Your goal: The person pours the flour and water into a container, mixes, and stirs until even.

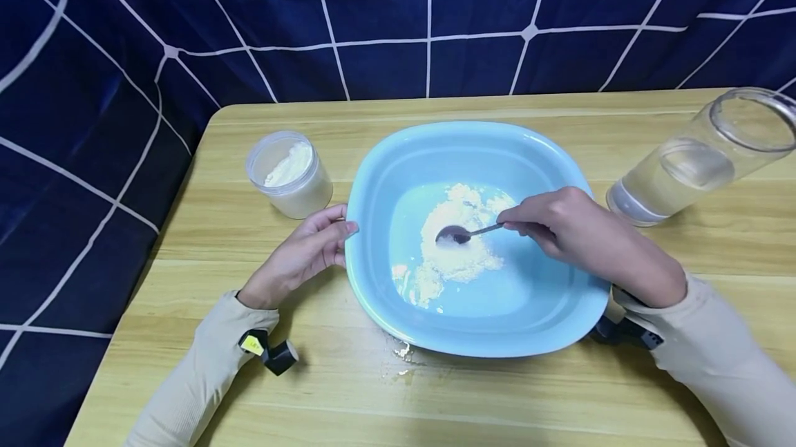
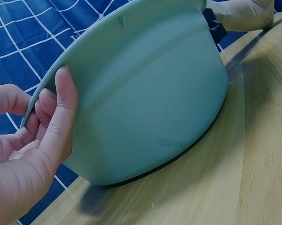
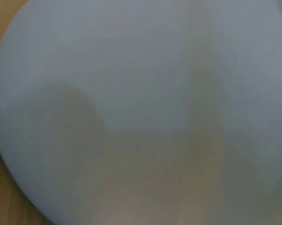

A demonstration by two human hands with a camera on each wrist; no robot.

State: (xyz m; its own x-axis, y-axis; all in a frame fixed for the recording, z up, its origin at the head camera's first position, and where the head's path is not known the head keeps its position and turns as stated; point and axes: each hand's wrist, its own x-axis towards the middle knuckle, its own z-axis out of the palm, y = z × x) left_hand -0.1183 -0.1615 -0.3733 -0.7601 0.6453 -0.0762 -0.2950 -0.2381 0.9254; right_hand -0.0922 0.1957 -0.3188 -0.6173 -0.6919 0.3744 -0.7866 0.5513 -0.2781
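Observation:
A light blue plastic basin (image 1: 398, 322) stands on the table with a patch of wet white powder (image 1: 460, 264) spread over its floor. My left hand (image 1: 314, 246) grips the basin's left rim; in the left wrist view the fingers (image 2: 61, 108) lie against the outer wall just under the rim. Over the basin's right side, my right hand (image 1: 560, 226) pinches the handle of a metal spoon (image 1: 456, 234), whose bowl sits in the powder. The right wrist view holds only the basin's outer wall (image 3: 131, 84), close and blurred.
A clear jar (image 1: 301, 191) of white powder stands left of the basin, uncapped. To the right is a tall clear container (image 1: 678, 170) part filled with liquid. A small wet spot (image 1: 404, 354) shows on the wooden table (image 1: 348, 398). Dark blue gridded cloth (image 1: 379, 12) hangs behind.

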